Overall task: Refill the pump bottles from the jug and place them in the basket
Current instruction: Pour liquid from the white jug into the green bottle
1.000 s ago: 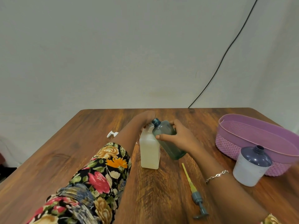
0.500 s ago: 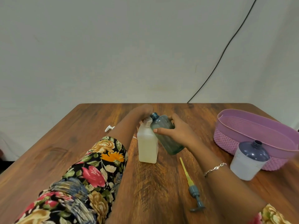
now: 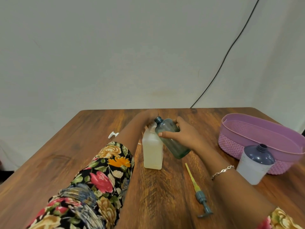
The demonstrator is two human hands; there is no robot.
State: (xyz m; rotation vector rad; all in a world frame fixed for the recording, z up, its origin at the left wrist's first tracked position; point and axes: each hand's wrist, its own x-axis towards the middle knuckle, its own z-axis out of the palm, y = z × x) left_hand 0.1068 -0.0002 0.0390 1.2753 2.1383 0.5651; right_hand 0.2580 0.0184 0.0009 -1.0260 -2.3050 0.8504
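The right hand (image 3: 181, 136) wraps around the grey-green bottle (image 3: 171, 139), thumb across its near side and fingers behind it, holding it tilted so that its open neck leans left toward the top of the jug (image 3: 152, 151). The bottle's base hangs off the table (image 3: 66, 154), just right of the jug (the two look to be touching near the jug's shoulder). The left hand (image 3: 148, 115) reaches behind the jug's top, mostly hidden by it, so I cannot tell how its fingers are set.

The jug stands upright and holds a pale, cloudy liquid up to about its shoulder. The tilted bottle looks see-through, and no liquid can be made out in it. A second bottle (image 3: 255, 164), white with a dark blue shoulder and an open neck, stands against the near wall of the purple basket (image 3: 247, 129); its contents cannot be seen. No item shows in the visible part of the basket. A pump head (image 3: 198, 192) with a yellow tube lies flat on the table near the right forearm.
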